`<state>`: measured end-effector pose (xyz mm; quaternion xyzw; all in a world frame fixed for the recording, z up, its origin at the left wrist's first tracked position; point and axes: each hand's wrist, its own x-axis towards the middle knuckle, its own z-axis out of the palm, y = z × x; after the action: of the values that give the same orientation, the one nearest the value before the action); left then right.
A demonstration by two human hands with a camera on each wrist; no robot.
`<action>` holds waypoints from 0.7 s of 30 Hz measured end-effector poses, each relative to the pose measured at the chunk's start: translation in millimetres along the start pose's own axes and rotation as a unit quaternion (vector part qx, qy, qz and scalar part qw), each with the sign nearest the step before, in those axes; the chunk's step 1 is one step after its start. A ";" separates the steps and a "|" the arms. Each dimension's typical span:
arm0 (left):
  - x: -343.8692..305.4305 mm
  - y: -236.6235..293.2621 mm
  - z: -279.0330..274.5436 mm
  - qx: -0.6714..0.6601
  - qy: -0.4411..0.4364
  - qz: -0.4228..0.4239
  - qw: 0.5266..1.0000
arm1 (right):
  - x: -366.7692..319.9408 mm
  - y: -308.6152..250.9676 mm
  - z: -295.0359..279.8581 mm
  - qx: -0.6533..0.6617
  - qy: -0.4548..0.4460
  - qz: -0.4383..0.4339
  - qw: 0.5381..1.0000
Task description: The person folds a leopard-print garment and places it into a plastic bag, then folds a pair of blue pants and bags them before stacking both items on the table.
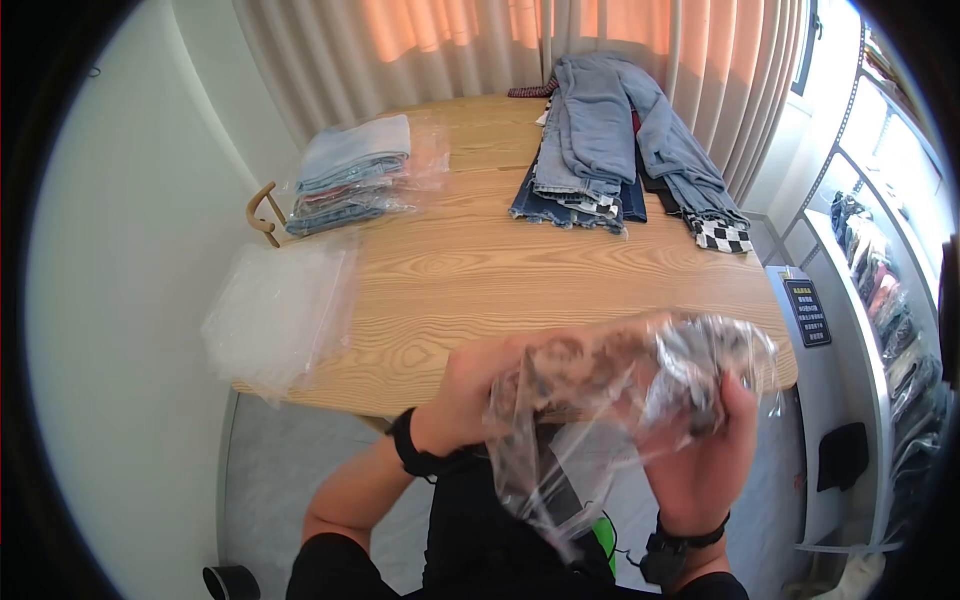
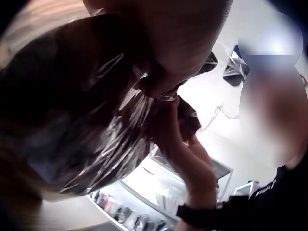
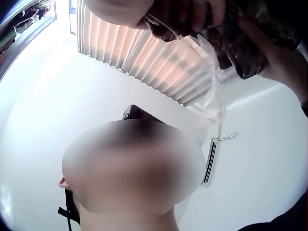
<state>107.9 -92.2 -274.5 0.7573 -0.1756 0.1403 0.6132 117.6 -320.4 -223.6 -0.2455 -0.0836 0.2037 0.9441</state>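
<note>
Both hands hold a clear plastic bag (image 1: pixel 715 350) with a folded brown, dark-patterned garment (image 1: pixel 590 365) inside, raised over the front edge of the table. My left hand (image 1: pixel 470 385) grips its left side, its fingers partly hidden by the bundle. At the right end my right hand (image 1: pixel 690 470) holds it from below, the thumb lying against the plastic. The bag's loose mouth (image 1: pixel 545 510) hangs down between the two arms. Seen from the left wrist, the shiny plastic (image 2: pixel 106 144) fills the left side, dark and wrinkled.
A stack of bagged folded jeans (image 1: pixel 350 170) stands at the table's back left. Flat empty plastic bags (image 1: pixel 285 310) lie at the front left edge. Unbagged jeans (image 1: pixel 600 130) are piled at the back right. A clothes shelf (image 1: pixel 850 250) runs along the right, a chair (image 1: pixel 262 212) at left.
</note>
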 end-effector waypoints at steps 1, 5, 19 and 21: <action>10.1 11.5 -6.6 0.212 -0.030 0.134 0.967 | 9.0 -3.1 -5.8 0.002 -0.058 0.006 0.998; 47.9 7.4 -30.8 0.143 0.077 0.025 0.986 | 33.2 1.3 -22.6 0.010 -0.129 -0.016 0.992; 209.2 76.3 -354.5 0.658 0.346 0.127 0.656 | 86.9 115.8 -132.1 -0.691 -0.085 -0.160 0.699; 237.7 56.1 -378.8 0.689 0.345 0.148 0.619 | 88.7 115.0 -129.5 -0.704 -0.088 -0.145 0.689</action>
<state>298.1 245.6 -44.5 0.8173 0.0876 0.5602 -0.1024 191.6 -246.6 -387.8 -0.8041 -0.3201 -0.0336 0.4999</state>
